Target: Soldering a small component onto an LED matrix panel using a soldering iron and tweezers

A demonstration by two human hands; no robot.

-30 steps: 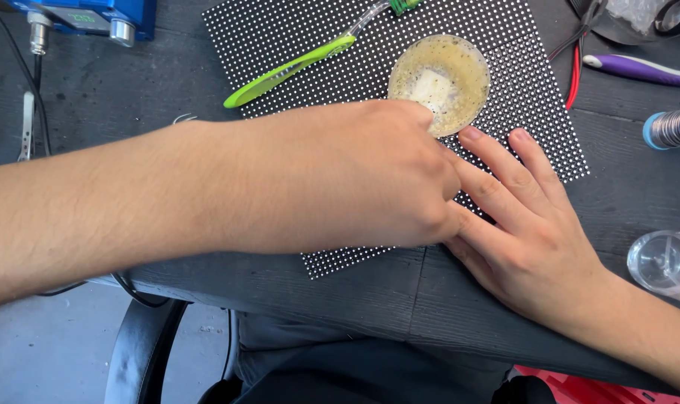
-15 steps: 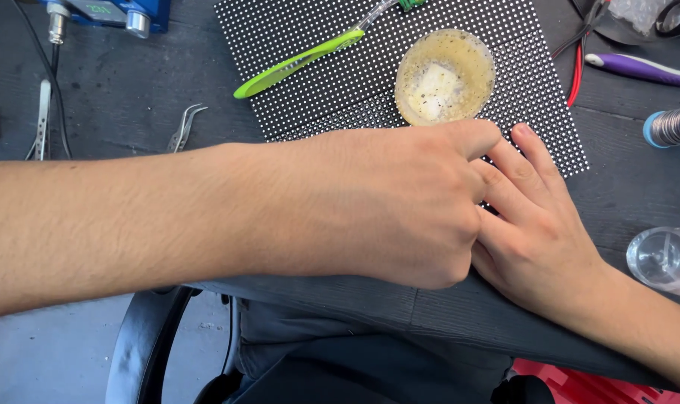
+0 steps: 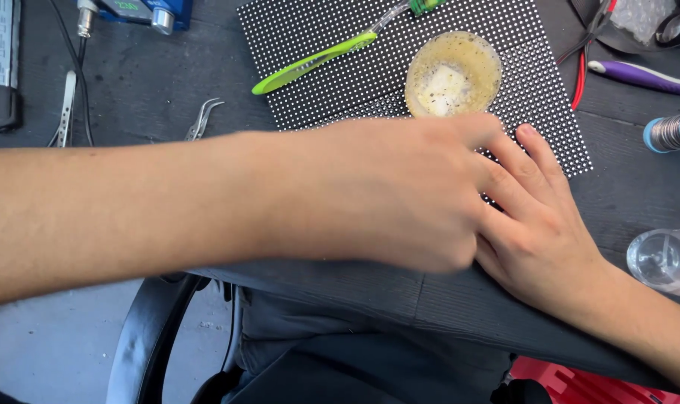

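The left hand (image 3: 385, 194) reaches across the near edge of the black dotted rectangular panel (image 3: 317, 37) lying on the dark surface (image 3: 160, 82). Its grip is curled, contents hidden. The right hand (image 3: 538, 224) rests flat, fingers spread, empty, on the panel's near right corner, just near of the round yellowish dish (image 3: 452, 73).

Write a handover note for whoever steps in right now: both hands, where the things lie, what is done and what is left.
Left hand: reaches across the dotted panel; whether it holds anything cannot be told.
Right hand: lies flat, fingers spread on the panel's near right corner, touching the left hand.
Things: the panel lies flat on the dark table. On it stand a small round dish with yellowish contents and a green toothbrush lying aslant. Tweezers lie left of the panel.
Done: panel laid out and steadied.
Left: brush and dish untouched by either hand.
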